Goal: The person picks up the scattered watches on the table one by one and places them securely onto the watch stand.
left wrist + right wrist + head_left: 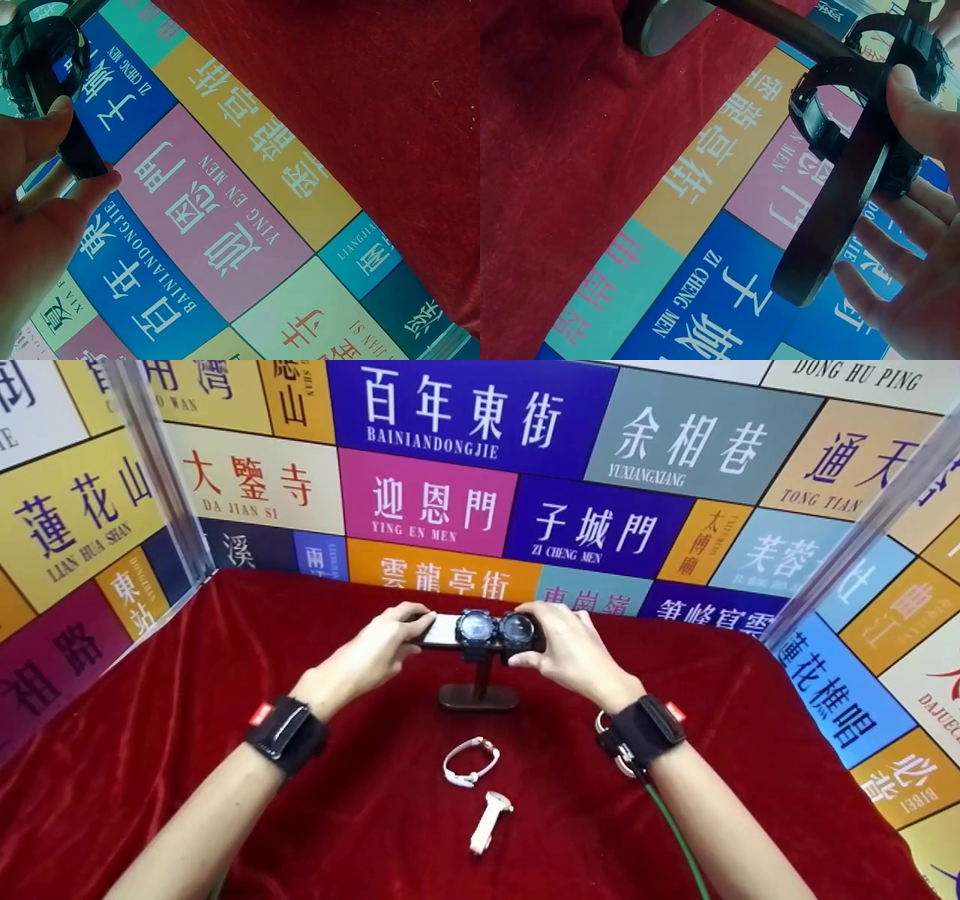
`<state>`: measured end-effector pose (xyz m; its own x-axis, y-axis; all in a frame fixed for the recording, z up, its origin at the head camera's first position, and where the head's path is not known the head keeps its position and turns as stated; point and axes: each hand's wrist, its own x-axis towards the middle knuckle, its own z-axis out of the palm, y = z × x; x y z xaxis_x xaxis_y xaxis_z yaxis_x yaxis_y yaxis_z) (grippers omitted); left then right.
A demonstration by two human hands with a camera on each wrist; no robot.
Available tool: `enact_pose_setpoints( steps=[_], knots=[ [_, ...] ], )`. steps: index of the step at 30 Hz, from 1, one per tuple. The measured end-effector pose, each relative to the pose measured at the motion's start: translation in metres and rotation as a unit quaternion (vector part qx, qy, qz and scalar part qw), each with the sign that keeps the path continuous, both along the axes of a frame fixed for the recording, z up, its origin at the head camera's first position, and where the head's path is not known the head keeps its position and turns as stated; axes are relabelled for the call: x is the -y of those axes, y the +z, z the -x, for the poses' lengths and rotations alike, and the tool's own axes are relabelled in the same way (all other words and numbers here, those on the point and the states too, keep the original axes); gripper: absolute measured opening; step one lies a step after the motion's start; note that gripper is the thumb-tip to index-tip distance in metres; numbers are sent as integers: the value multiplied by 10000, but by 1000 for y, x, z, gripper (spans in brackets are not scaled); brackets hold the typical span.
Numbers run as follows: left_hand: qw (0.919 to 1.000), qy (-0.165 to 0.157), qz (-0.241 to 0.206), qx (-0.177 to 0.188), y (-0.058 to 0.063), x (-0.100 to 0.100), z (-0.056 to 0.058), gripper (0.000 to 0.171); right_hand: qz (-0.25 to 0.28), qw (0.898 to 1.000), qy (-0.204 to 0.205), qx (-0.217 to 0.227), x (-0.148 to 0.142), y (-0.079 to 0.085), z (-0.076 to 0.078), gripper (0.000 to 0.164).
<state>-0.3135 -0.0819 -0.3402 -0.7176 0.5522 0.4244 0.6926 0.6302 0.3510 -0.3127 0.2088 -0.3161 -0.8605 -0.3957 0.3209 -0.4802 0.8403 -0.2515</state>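
Observation:
A dark T-shaped watch stand (478,697) with a pale-topped crossbar stands on the red cloth. Two black watches, a left one (476,628) and a right one (517,628), sit side by side on the bar, dials facing up and toward me. My left hand (367,649) pinches the bar's left end between thumb and fingers. At the right, my right hand (574,649) holds the right watch; in the right wrist view its thumb lies at the strap beside the bar (832,217), with its fingers reaching round the far side. The straps loop under the bar.
A white watch with its band closed in a loop (469,780) lies in front of the stand. Nearer me is another white watch (489,821). A round pale object (624,769) is partly hidden under my right wrist. Sign-covered panels (427,502) rise behind the red cloth (337,810).

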Motion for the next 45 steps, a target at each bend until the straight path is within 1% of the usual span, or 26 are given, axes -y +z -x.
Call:
enact_pose_setpoints(
  steps=[6,11,16,18,21,23,26,29,32,34,36,39,40,42,45],
  knots=[
    [10000,-19,-43,-78,0,1,-1,44,-13,10000,47,-56,1,1,0,64],
    [10000,51,-8,-39,0,1,-2,45,-2,10000,55,-19,0,1,-1,65],
    [10000,19,-66,-72,-4,0,-2,45,41,10000,36,15,-1,-2,-1,65],
    [9999,-4,-101,-72,-6,0,-2,45,42,10000,24,83,-3,-3,-2,69],
    [9999,19,-102,-55,-9,0,-3,48,52,9998,-14,215,-6,-2,-5,79],
    [9999,50,-93,-6,-11,0,-5,53,128,9996,-55,231,-12,2,-10,86],
    [9998,144,-84,55,-11,1,-10,65,321,9995,-49,13,-30,10,-21,87],
    [9997,225,-91,-19,-8,0,-18,74,496,9982,-102,-306,-57,14,-35,82],
    [9992,226,-97,-304,-5,-2,-29,75,582,9970,-265,-432,-87,8,-50,76],
    [9984,171,-75,-526,-6,-4,-38,71,597,9966,-427,-382,-104,-2,-59,72],
    [9973,74,37,-730,-10,-7,-48,70,558,9962,-636,-195,-115,-16,-68,70],
    [9958,-180,229,-865,-19,-16,-65,71,390,9938,-1031,122,-121,-39,-82,71],
    [9955,-276,288,-865,-22,-19,-70,73,311,9923,-1178,216,-121,-46,-86,73],
    [9954,-474,380,-747,-29,-27,-79,75,160,9895,-1409,286,-121,-59,-94,75],
    [9947,-708,532,-529,-38,-40,-90,75,86,9849,-1712,231,-120,-71,-101,76]
  ],
)
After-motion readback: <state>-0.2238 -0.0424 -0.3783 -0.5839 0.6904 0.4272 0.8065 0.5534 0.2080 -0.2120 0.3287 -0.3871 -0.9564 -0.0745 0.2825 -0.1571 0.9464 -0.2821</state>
